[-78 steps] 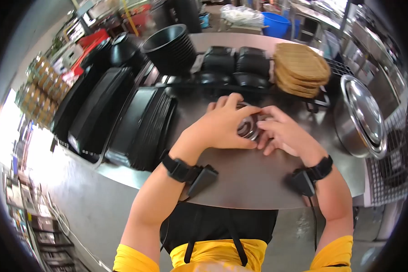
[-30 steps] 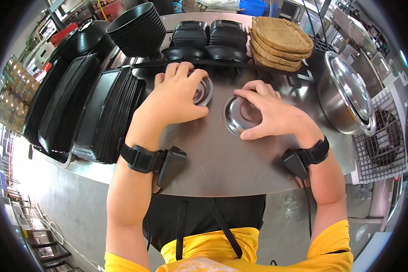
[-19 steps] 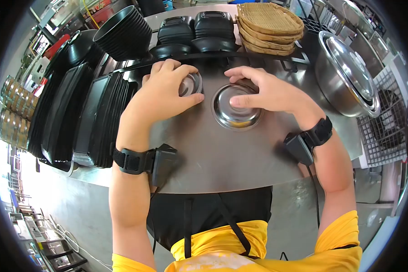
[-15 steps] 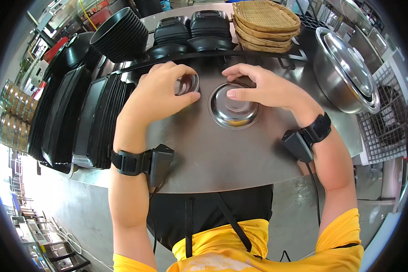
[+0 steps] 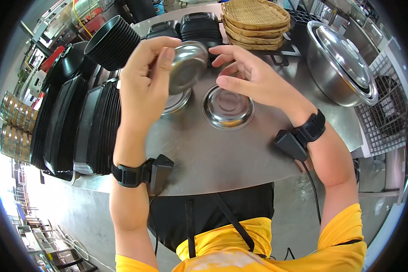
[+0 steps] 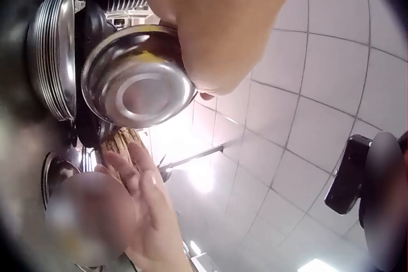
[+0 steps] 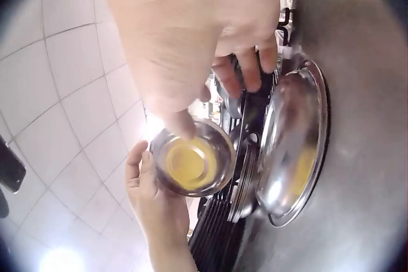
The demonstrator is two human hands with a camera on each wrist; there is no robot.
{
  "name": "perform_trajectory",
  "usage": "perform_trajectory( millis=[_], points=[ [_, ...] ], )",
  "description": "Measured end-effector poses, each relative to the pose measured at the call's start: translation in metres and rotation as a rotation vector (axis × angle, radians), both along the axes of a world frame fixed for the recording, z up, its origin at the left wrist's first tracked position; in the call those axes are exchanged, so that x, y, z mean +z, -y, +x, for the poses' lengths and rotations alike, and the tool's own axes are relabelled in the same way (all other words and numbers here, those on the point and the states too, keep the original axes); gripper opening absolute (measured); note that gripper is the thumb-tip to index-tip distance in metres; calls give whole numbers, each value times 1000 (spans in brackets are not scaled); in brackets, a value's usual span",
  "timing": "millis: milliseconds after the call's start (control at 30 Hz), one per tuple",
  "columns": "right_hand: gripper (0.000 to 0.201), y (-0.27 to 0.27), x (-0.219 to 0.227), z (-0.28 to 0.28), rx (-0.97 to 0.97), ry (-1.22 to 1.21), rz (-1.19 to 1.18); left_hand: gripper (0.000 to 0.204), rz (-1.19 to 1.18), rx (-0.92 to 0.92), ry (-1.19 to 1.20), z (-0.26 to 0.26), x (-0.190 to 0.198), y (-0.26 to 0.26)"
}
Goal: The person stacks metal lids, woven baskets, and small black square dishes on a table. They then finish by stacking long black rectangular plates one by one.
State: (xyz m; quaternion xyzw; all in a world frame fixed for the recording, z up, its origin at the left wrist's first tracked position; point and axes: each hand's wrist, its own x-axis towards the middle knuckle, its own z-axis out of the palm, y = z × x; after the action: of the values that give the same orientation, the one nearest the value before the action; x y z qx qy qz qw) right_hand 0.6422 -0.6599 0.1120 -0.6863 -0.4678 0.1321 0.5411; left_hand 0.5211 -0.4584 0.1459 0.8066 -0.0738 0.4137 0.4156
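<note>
Between thumb and fingers, my left hand (image 5: 147, 77) pinches the rim of a shallow stainless-steel bowl (image 5: 188, 68), raised and tilted with its base showing in the left wrist view. Below it, a stack of similar steel bowls (image 5: 179, 103) stands on the table, partly hidden by the hand and the raised bowl. My right hand (image 5: 254, 77) has loosely bent fingers and holds nothing; its fingertips are close to the raised bowl's right edge. Under that hand another steel bowl (image 5: 228, 111) lies upside down, its domed side plain in the right wrist view.
Black rectangular trays (image 5: 93, 122) line the table's left side. Behind are stacked black buckets (image 5: 111, 43), black dishes (image 5: 199, 27) and woven bamboo trays (image 5: 256, 20). A lidded steel pot (image 5: 337, 68) stands at right. The steel table's front edge (image 5: 213, 190) is close to the body.
The hands moved apart, and the right hand set a bowl upside down on the right and let go. Since then the left hand has lifted a bowl off the stack and tilted it.
</note>
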Motion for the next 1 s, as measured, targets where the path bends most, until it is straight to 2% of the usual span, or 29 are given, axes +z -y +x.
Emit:
perform_trajectory(
  millis=[33,100,133,200,267,300,333,400,433,500,567,633,700,733,800,833,867,933,967,1000],
  points=[
    [69,0,1,-2,76,-146,91,17,-64,-73,-35,1,-2,4],
    [69,-1,0,1,47,-130,100,15,-183,-187,-93,-1,-5,12],
    [69,-1,-1,3,15,-113,111,15,-182,-185,-93,0,-6,12],
    [73,1,-2,10,3,-108,120,19,-304,-284,-219,1,-8,13],
    [80,3,2,14,-28,21,41,19,-333,-283,-315,-1,-9,11],
    [94,6,7,11,-12,-32,-38,17,-352,-274,-368,0,-10,13],
    [94,7,5,9,-10,-32,-38,15,-370,-265,-421,2,-13,14],
    [106,7,2,4,-15,427,-54,16,-453,-326,-387,7,-17,18],
    [112,6,1,1,17,349,-108,17,-532,-318,-435,6,-15,18],
    [112,5,0,-6,-22,416,-149,17,-676,-354,-499,7,-16,14],
    [110,4,2,-10,-86,482,-183,18,-664,-367,-500,6,-16,15],
    [108,6,4,-5,-28,410,-187,18,-650,-382,-501,6,-17,14],
    [106,11,7,-1,31,337,-189,20,-158,-105,-490,5,-17,6],
    [105,14,10,0,54,375,-264,20,-158,-103,-490,5,-19,0],
    [105,19,13,1,77,412,-339,23,416,286,-319,6,-19,-12],
    [106,22,14,1,81,427,-411,34,420,349,-449,3,-18,-14],
    [107,23,15,0,87,442,-484,34,420,350,-449,0,-21,-12],
    [108,23,14,-2,96,457,-533,41,560,484,-623,-4,-31,-11],
    [108,22,12,-3,97,453,-565,55,497,415,-743,0,-33,-14],
    [108,21,10,-4,97,447,-597,55,496,419,-745,-1,-34,-15]
  ],
)
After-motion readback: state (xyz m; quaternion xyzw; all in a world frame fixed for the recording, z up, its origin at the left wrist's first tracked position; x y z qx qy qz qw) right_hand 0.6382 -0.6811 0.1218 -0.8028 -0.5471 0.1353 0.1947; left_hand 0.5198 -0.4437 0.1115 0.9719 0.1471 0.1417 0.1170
